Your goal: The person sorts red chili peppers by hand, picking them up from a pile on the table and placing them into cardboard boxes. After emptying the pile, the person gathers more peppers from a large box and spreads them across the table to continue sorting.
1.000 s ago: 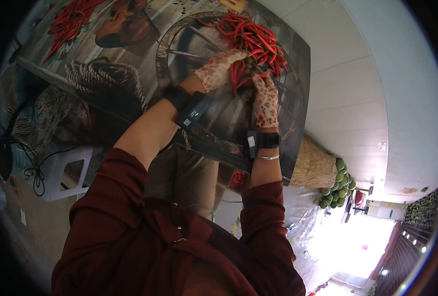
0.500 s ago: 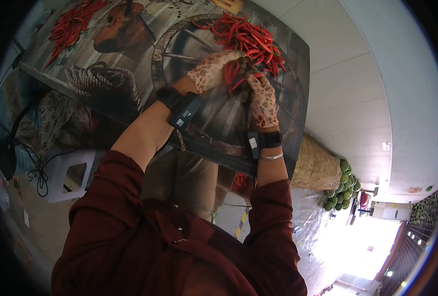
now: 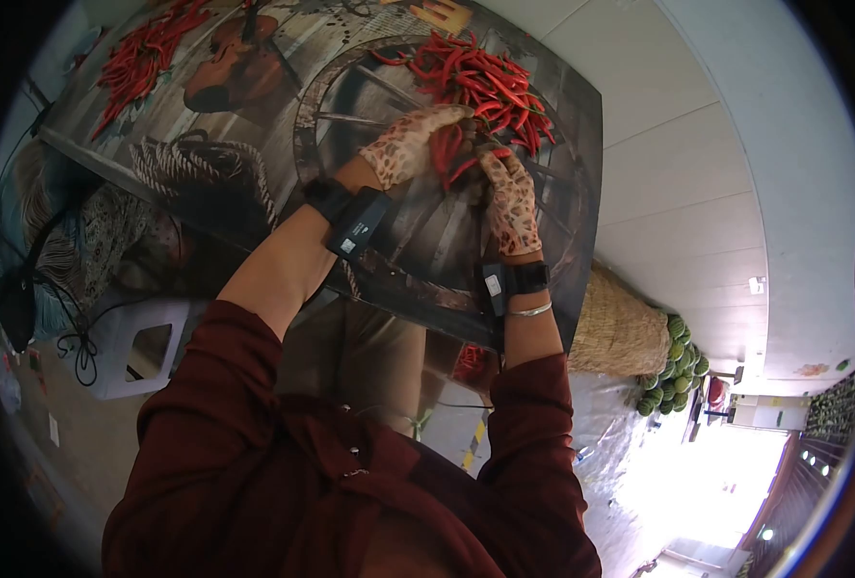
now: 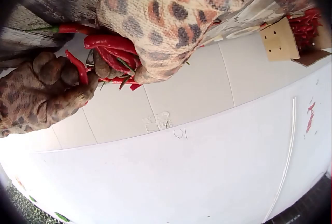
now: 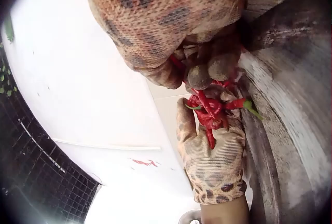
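Note:
A bunch of red chili peppers [image 4: 111, 45] is gripped in my gloved left hand [image 3: 408, 146], with several tips poking out past the fingers. My right hand [image 3: 514, 204], in a matching spotted glove, is close beside it and pinches a single red chili [image 4: 78, 67] between thumb and fingers. The fingertips of both gloves look dark and soiled. In the right wrist view, my left hand [image 5: 215, 164] faces up with chilies across its palm. Just beyond both hands lies a heap of red chilies [image 3: 485, 82] on the table.
The table [image 3: 418, 231] has a printed cover with wheel, rope and violin pictures. Another chili pile [image 3: 143, 63] lies at its far left. A cardboard box [image 4: 280, 40] of chilies stands on the floor. Right of the table are a straw-coloured bundle [image 3: 620, 323] and stacked watermelons [image 3: 673, 371].
Both hands have shifted slightly to the left in the head view, staying close together. The left hand keeps its bunch, and the right hand still pinches a chili.

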The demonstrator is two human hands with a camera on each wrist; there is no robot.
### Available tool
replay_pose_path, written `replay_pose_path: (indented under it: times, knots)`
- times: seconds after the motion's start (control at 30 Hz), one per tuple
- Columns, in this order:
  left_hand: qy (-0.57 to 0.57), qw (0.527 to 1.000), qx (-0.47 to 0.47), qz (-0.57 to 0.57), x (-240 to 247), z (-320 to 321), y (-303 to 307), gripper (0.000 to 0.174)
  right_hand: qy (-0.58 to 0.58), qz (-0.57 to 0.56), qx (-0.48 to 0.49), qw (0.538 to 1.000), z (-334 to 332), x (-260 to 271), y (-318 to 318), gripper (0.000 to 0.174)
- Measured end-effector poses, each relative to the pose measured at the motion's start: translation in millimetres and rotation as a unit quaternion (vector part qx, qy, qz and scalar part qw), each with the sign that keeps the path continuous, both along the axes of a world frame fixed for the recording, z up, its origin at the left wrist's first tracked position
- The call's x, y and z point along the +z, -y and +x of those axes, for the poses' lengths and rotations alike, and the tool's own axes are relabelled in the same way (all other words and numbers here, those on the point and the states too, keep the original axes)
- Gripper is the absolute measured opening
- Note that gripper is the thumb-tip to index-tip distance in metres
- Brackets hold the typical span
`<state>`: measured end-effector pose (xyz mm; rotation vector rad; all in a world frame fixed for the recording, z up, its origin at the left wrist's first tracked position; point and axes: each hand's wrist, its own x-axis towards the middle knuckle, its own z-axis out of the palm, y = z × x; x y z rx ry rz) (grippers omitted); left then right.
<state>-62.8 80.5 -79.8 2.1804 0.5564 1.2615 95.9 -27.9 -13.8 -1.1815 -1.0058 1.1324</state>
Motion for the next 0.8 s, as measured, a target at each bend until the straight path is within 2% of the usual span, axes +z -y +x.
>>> replay_pose_path:
  times: [0.03, 0.07, 0.1, 0.13, 0.17, 0.2, 0.23, 0.27, 0.3, 0.33, 0.37, 0.4, 0.43, 0.5, 0.63, 0.67, 0.7, 0.73, 0.77, 0.8]
  knots:
    - [-0.001, 1.000, 0.000, 0.000, -4, 3, -3, 0.037, 0.000, -0.010, -0.011, 1.000, 0, 0, -1, 0.017]
    - [0.068, 0.990, -0.065, -0.102, -8, 7, -6, 0.036, 0.000, -0.021, -0.022, 1.000, 0, -1, -1, 0.016]
    - [0.136, 0.961, -0.128, -0.202, -12, 10, -8, 0.035, -0.001, -0.022, -0.021, 1.000, -1, -1, -2, 0.016]
    - [0.136, 0.961, -0.127, -0.203, 1, 7, -1, 0.035, -0.003, -0.018, -0.026, 0.999, -1, -2, -2, 0.015]
    - [0.200, 0.899, -0.209, -0.328, 14, 2, 8, 0.035, -0.006, -0.014, -0.032, 0.999, -2, -2, -2, 0.014]
    - [0.257, 0.810, -0.285, -0.443, 22, 0, 13, 0.035, -0.007, -0.015, -0.032, 0.999, -3, 0, 0, 0.014]
    - [0.257, 0.809, -0.286, -0.444, 16, 0, 10, 0.035, -0.003, -0.010, -0.022, 1.000, -4, 3, 2, 0.014]
    - [0.144, 0.947, -0.156, -0.241, 9, -1, 6, 0.034, 0.000, -0.006, -0.012, 1.000, -4, 5, 3, 0.013]
    - [0.019, 1.000, -0.012, -0.015, 9, -1, 5, 0.034, 0.000, -0.006, -0.013, 1.000, -4, 6, 5, 0.013]
    - [0.018, 1.000, -0.012, -0.015, 8, 0, 5, 0.034, -0.006, -0.012, -0.013, 1.000, -3, 7, 6, 0.015]
    - [0.185, 0.928, -0.183, -0.268, 8, 4, 5, 0.030, -0.012, -0.019, -0.013, 1.000, -3, 7, 6, 0.017]
    - [0.329, 0.738, -0.330, -0.488, 14, 5, 9, 0.027, -0.012, -0.019, -0.013, 1.000, -2, 7, 6, 0.017]
    - [0.329, 0.738, -0.330, -0.488, 20, 6, 11, 0.027, -0.019, -0.020, -0.014, 1.000, -1, 5, 5, 0.017]
    - [0.333, 0.704, -0.237, -0.581, 31, 7, 16, 0.033, -0.025, -0.021, -0.014, 0.999, 0, 3, 3, 0.017]
    - [0.344, 0.707, -0.214, -0.580, 29, 7, 19, 0.032, -0.007, -0.011, -0.018, 1.000, 0, 4, 3, 0.018]
    - [0.300, 0.819, -0.203, -0.446, 19, 7, 17, 0.032, -0.003, -0.014, -0.017, 1.000, -1, 5, 5, 0.019]
    - [0.247, 0.904, -0.184, -0.298, 19, 5, 17, 0.032, -0.002, -0.014, -0.015, 1.000, 0, 7, 5, 0.019]
    - [0.247, 0.904, -0.182, -0.297, 19, 4, 16, 0.032, -0.015, -0.013, -0.009, 1.000, 0, 8, 6, 0.019]
    - [0.296, 0.820, -0.245, -0.424, 20, 4, 14, 0.032, -0.027, -0.011, -0.003, 1.000, 1, 10, 7, 0.019]
    - [0.336, 0.712, -0.300, -0.538, 22, 3, 13, 0.031, -0.026, -0.011, 0.000, 1.000, 1, 12, 8, 0.019]
